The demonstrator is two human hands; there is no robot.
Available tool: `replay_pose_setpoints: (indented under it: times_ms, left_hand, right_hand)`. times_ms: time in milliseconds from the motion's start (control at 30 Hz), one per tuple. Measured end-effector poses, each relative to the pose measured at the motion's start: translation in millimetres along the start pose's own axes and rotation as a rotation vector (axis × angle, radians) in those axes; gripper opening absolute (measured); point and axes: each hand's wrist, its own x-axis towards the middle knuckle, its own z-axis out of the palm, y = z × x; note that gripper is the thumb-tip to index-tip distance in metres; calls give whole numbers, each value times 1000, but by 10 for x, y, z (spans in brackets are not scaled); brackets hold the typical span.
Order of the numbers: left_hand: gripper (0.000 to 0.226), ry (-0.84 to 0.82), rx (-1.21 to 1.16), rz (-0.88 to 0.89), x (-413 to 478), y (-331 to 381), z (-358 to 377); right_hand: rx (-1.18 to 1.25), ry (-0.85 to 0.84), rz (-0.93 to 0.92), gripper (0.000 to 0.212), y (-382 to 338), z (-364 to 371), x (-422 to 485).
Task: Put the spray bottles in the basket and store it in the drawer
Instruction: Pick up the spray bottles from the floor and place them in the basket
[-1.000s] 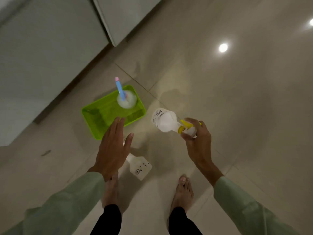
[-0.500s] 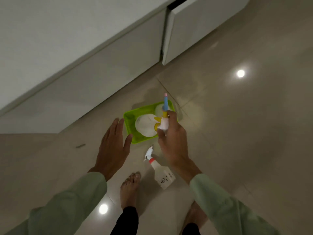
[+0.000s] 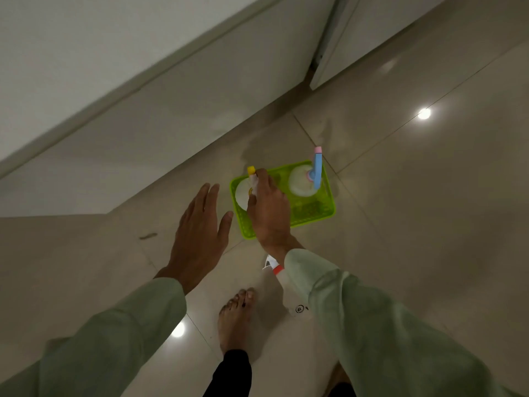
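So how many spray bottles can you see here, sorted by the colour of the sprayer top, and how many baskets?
Yellow-top spray bottle: 1, in the right hand
Blue-top spray bottle: 1
Red-collar spray bottle: 1, on the floor
Green basket: 1
Total: 4

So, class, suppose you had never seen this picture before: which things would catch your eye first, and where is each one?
The bright green basket on the pale floor tiles stands out first, with a blue-nozzled spray bottle upright at its far right. The right hand reaches into its left side, gripping a yellow-topped spray bottle, while the left hand hovers open beside it. A third bottle with a red collar lies on the floor, partly hidden under the right sleeve.
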Motion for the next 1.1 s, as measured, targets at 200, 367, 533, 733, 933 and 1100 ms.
replay_pose_setpoints:
  times_ms: [200,367,533,733,933,1100]
  left_hand:
    - [60,-27,5,2,90,-160,7]
    - [59,-18,7,8,106,-160,-31]
    - [60,-15,19,15,46,-131,-69]
    - [60,-27,33,32,-176,31,-17]
    - [60,-74,40,48,-494,201,312]
    - [60,-97,57,62,-651,209,781]
  right_hand:
    - [-95,-45,1,33,41,258,34]
    - [-88,-113,-2,52,90,262,24]
    - [-16,-74,-4,57,230,83,-50]
    - [13,15,80,46,729,-221,-582]
    - [-68,-286,267,60,1282,-172,-1363]
    - [-120,-448,310,70,1541,173,-1650]
